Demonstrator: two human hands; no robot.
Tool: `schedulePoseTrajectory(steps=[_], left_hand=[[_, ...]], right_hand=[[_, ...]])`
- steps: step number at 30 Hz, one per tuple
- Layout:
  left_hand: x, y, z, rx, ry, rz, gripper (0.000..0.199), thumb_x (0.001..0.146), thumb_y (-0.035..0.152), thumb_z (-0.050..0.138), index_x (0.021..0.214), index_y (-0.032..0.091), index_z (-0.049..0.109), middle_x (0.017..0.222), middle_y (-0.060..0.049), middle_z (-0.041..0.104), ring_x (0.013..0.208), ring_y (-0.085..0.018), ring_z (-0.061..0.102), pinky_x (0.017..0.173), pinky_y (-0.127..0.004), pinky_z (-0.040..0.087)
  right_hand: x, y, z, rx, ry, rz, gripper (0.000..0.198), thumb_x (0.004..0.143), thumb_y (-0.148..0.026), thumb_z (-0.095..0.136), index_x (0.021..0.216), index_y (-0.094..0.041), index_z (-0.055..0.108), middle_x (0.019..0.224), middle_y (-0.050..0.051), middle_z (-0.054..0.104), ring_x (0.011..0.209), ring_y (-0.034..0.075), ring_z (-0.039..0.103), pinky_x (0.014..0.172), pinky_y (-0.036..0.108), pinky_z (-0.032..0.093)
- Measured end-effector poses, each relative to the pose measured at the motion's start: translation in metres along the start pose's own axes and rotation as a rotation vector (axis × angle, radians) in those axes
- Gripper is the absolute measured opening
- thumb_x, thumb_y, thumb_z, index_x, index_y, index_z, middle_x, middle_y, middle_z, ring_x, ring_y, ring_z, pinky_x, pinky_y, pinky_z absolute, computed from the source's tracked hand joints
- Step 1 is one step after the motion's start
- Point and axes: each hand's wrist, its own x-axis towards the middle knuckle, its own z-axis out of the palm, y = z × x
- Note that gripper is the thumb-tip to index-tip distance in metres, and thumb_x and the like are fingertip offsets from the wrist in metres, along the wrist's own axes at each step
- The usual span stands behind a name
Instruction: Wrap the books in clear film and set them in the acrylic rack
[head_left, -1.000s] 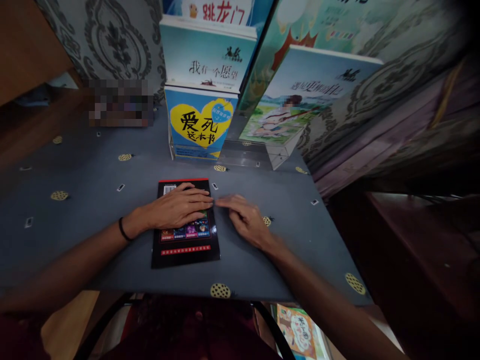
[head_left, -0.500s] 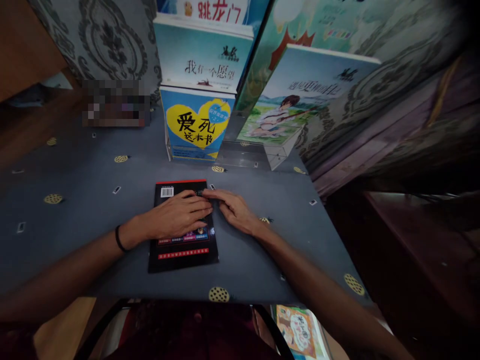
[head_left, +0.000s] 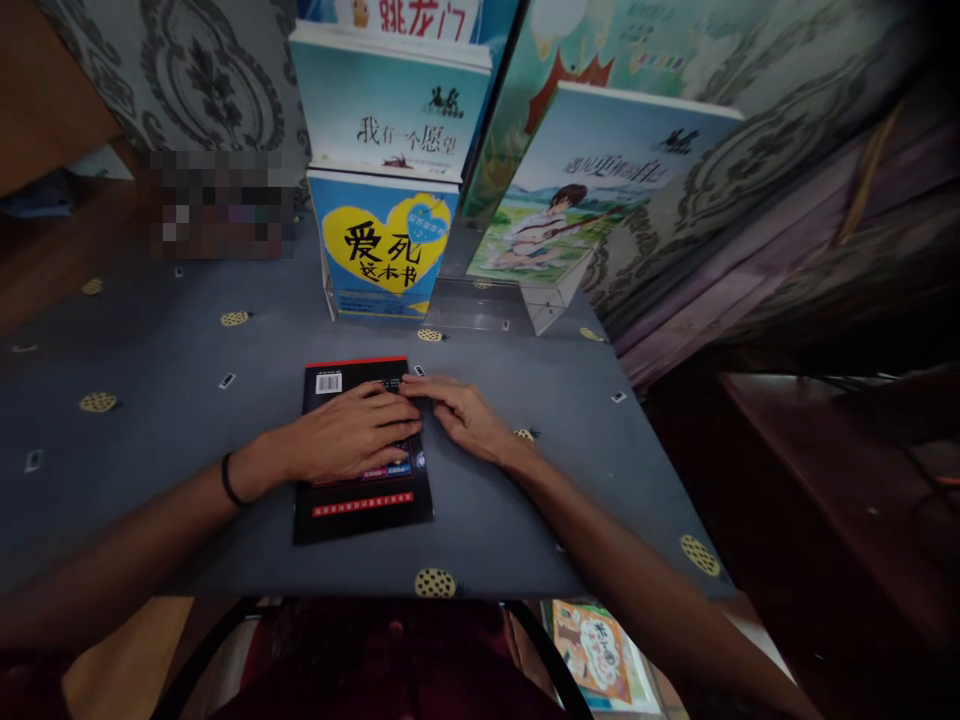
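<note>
The left hand [head_left: 358,432] lies flat across the black book [head_left: 367,488] on the worktop [head_left: 187,410], fingers extended; the right hand [head_left: 466,415] has its index finger outstretched at the book's upper right edge, pinching or not I cannot tell. Sideways palm pressure could skid the book.

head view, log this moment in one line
left hand: flat on black book; right hand: at its upper right edge; black book: barcode side up on table; other books: propped beyond
</note>
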Motion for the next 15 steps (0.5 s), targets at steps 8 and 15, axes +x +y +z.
schedulePoseTrajectory(steps=[8,15], left_hand=[[0.000,0.007,-0.002,0.016,0.001,0.013,0.036,0.105,0.038,0.041,0.127,0.019,0.062,0.127,-0.009,0.068,0.118,-0.024,0.061,0.106,-0.042,0.038],[0.002,0.012,-0.003,-0.013,-0.013,0.011,0.039,0.105,0.039,0.038,0.127,0.016,0.061,0.121,-0.010,0.070,0.113,-0.024,0.063,0.101,-0.041,0.043]], right_hand=[[0.003,0.002,0.003,0.015,0.023,-0.050,0.055,0.084,0.003,0.041,0.120,-0.024,0.071,0.131,0.007,0.069,0.130,0.018,0.059,0.110,0.049,0.048],[0.002,0.005,0.005,-0.007,0.023,-0.051,0.051,0.087,0.002,0.043,0.117,-0.025,0.073,0.131,0.006,0.069,0.131,0.018,0.058,0.110,0.049,0.049]])
